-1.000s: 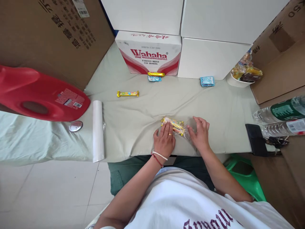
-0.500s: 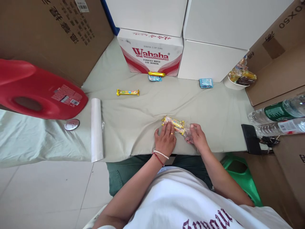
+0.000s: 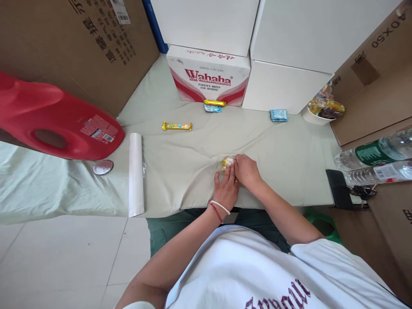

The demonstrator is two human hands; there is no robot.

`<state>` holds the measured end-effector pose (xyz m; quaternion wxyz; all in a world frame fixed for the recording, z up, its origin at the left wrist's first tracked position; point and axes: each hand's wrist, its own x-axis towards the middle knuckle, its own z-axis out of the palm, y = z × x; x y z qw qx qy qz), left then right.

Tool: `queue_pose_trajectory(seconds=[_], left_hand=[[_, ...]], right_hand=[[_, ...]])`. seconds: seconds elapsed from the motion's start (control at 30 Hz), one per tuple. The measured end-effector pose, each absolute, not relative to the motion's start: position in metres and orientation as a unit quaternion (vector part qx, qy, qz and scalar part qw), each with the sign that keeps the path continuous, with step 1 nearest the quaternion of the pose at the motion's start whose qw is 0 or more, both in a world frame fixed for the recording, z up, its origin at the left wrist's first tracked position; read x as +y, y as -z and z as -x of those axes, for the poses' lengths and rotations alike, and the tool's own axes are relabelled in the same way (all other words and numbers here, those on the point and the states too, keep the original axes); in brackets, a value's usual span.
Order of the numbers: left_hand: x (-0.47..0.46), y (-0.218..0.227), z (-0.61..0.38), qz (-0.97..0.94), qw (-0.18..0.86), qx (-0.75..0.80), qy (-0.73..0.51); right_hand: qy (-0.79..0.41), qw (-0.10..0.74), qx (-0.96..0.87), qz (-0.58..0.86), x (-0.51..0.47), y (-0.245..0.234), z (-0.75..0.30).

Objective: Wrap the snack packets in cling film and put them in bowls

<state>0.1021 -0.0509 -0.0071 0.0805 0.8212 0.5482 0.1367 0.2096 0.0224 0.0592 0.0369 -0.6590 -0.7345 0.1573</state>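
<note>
Yellow-wrapped snack bars [image 3: 228, 162] lie on the cloth-covered table in front of me, with clear plastic film around them. Most of the bundle is hidden under my hands. The fingers of my left hand [image 3: 226, 186] are close together and hold the bundle down, thumb apart to the side. My right hand [image 3: 248, 171] is closed beside those fingers, gripping the plastic film at the bundle's right side. Farther left on the cloth lies a single yellow snack bar [image 3: 177, 126].
A white roll [image 3: 135, 176] and a round badge [image 3: 103, 167] lie left, by a red jug [image 3: 64, 124]. Behind stand a Wahaha carton [image 3: 209, 81] and white boxes [image 3: 286, 86]. Blue packets [image 3: 279, 115], a snack tub [image 3: 317, 116] and bottles [image 3: 373, 152] sit right.
My right hand has moved left with the plastic film, over the bars and against my left hand. More of the bundle is covered now. The view has shifted slightly.
</note>
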Motion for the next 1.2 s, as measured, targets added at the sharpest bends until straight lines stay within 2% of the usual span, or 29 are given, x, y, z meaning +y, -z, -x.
queue_pose_trajectory(seconds=[0.07, 0.17, 0.3, 0.4, 0.43, 0.5, 0.57, 0.67, 0.83, 0.97, 1.1, 1.2], left_hand=[[-0.051, 0.010, -0.100, -0.821, 0.088, 0.543, -0.153], [-0.053, 0.012, -0.094, -0.818, 0.130, 0.521, -0.206], [-0.052, 0.016, -0.078, -0.780, 0.271, 0.462, -0.324], [-0.045, 0.020, -0.061, -0.640, 0.379, 0.506, -0.437], [-0.041, 0.020, -0.055, -0.585, 0.376, 0.550, -0.463], [-0.031, 0.019, -0.048, -0.525, 0.305, 0.644, -0.466], [-0.018, 0.013, -0.048, -0.545, 0.217, 0.698, -0.410], [0.000, 0.005, -0.058, -0.622, 0.172, 0.698, -0.312], [0.015, -0.004, -0.069, -0.619, 0.234, 0.700, -0.269], [0.008, -0.022, -0.069, -0.582, 0.299, 0.701, -0.284], [-0.005, -0.044, -0.074, -0.598, 0.347, 0.650, -0.314], [-0.017, -0.051, -0.068, -0.639, 0.332, 0.584, -0.375]], right_hand=[[-0.148, 0.019, -0.748, 0.646, 0.019, -0.055, -0.205], [-0.118, 0.041, -0.789, 0.601, 0.009, -0.042, -0.208], [-0.104, 0.089, -0.839, 0.527, -0.001, -0.023, -0.221], [-0.109, 0.116, -0.851, 0.500, -0.003, -0.012, -0.226], [-0.107, 0.123, -0.851, 0.499, -0.004, -0.009, -0.226], [-0.099, 0.131, -0.851, 0.499, -0.006, -0.004, -0.225], [-0.092, 0.135, -0.850, 0.501, -0.008, 0.000, -0.222], [-0.088, 0.136, -0.845, 0.510, -0.010, 0.002, -0.218], [-0.072, 0.129, -0.832, 0.535, -0.009, -0.001, -0.211], [-0.046, 0.165, -0.812, 0.559, -0.004, -0.001, -0.210], [-0.031, 0.223, -0.798, 0.560, 0.006, -0.004, -0.221], [-0.042, 0.306, -0.773, 0.554, 0.031, -0.011, -0.249]])
